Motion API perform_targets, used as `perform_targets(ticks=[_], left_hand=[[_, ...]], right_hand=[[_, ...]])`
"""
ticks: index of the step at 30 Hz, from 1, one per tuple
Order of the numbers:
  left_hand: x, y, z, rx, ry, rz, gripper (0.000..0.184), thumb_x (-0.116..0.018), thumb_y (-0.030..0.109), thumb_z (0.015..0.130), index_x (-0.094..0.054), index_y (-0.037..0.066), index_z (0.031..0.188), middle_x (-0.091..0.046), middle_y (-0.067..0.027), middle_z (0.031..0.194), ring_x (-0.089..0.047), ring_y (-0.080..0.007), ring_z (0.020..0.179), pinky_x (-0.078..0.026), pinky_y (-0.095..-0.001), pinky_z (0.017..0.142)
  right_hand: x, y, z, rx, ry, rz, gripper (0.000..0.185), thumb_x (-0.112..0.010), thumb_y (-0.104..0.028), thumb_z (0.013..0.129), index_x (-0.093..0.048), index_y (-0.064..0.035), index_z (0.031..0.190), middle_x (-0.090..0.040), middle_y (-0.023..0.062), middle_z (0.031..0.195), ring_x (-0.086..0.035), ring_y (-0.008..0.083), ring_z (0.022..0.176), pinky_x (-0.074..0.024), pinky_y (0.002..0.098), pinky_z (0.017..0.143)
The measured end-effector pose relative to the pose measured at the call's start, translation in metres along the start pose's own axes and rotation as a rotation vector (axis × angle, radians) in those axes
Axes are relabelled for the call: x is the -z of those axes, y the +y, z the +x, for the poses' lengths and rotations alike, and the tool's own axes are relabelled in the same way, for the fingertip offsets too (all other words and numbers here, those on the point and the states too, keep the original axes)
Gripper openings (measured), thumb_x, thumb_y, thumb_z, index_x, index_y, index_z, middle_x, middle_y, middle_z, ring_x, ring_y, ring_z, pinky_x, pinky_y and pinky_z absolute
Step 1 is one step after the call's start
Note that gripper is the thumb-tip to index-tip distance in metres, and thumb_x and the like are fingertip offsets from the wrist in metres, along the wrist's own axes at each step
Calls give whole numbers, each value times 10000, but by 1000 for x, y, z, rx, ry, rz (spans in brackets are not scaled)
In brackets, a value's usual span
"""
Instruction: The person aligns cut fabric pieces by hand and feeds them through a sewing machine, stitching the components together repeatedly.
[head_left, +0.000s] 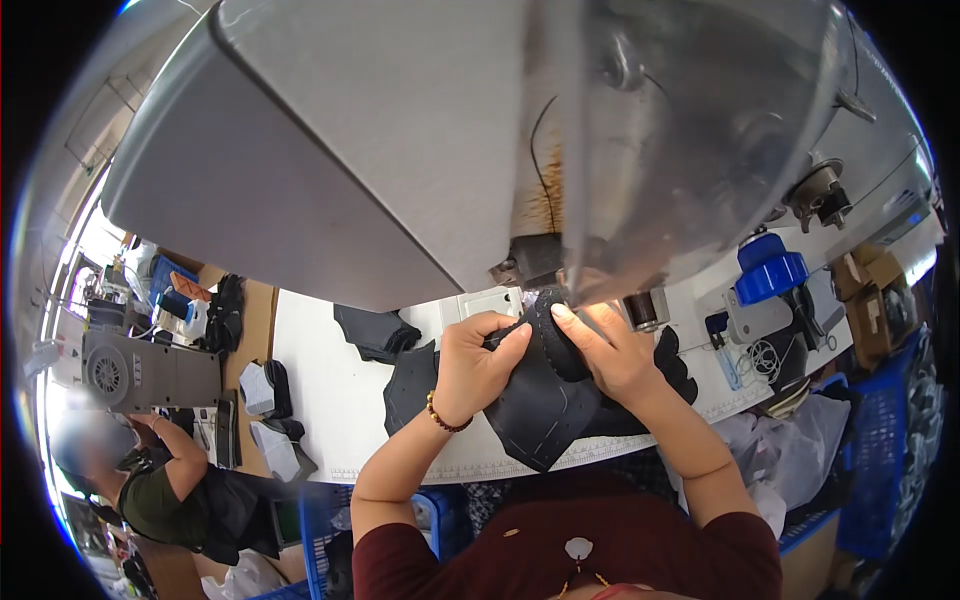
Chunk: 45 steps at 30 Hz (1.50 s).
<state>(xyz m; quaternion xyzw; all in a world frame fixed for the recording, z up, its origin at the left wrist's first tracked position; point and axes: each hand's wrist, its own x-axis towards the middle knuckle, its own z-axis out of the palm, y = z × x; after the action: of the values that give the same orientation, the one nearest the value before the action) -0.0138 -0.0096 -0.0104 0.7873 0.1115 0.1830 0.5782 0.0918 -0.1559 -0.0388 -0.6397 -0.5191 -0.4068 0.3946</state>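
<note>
A black leather-like piece (pixel 545 410) with a curved, stitched edge and pale marking lines lies below the sewing machine's needle area. My left hand (pixel 475 360), a beaded bracelet at its wrist, pinches the piece on its left side, thumb on top. On the other side, my right hand (pixel 612 350) grips the curved edge, thumb and fingers closed on it. The sewing machine head (pixel 370 150) hangs directly above, and its clear shield (pixel 700 150) partly covers the view of the needle. The undersides of both hands' grips are hidden.
More black cut pieces (pixel 375 335) lie left on the white table (pixel 315 400). At right are a blue thread spool (pixel 770 268), small tools and a coil of white cord (pixel 765 358). Blue crates (pixel 875 450) and plastic bags stand below. A co-worker (pixel 170 480) sits at another machine, far left.
</note>
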Motion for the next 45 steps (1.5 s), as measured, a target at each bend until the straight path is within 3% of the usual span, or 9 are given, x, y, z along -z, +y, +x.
perform_targets(ticks=[14,19,29,32,36,45], left_hand=[[-3,4,-1,76,-19,-52,142,-602,81,810,-644,-42,753,-604,13,657,-491,-17,580,-395,-175,507],[-1,12,6,161,-55,-161,159,-605,102,810,-647,-43,762,-608,0,659,-505,-29,573,-407,-181,507],[0,10,21,275,-16,-293,119,-590,77,810,-633,-32,794,-613,-15,715,-532,-47,591,-441,-182,537],[0,7,21,294,9,-290,111,-586,67,806,-631,-34,805,-614,-20,724,-535,-49,599,-443,-184,540],[1,10,22,320,-6,-277,107,-583,59,805,-629,-37,819,-613,-24,728,-540,-52,608,-447,-184,544],[0,3,23,182,-18,-325,131,-599,68,804,-626,-44,865,-619,-26,773,-538,-52,632,-451,-182,567]], right_hand=[[-1,0,0,20,20,-12,177,-638,-76,511,-591,-18,672,-587,127,780,-568,247,698,-468,293,571],[14,-9,13,-85,-104,-2,176,-623,-91,503,-595,-27,666,-585,104,827,-552,248,714,-452,327,580],[19,-7,26,-159,-235,50,328,-646,-157,615,-598,-37,917,-577,118,905,-555,312,819,-439,400,694],[21,-6,26,-269,-344,124,347,-648,-153,606,-597,-34,928,-579,120,902,-557,313,826,-437,404,703],[19,-4,24,-258,-311,112,336,-648,-154,611,-598,-39,923,-585,119,904,-558,315,829,-434,405,710],[14,2,22,-273,-341,135,337,-652,-184,619,-601,-55,926,-590,121,912,-559,320,843,-435,412,703]])
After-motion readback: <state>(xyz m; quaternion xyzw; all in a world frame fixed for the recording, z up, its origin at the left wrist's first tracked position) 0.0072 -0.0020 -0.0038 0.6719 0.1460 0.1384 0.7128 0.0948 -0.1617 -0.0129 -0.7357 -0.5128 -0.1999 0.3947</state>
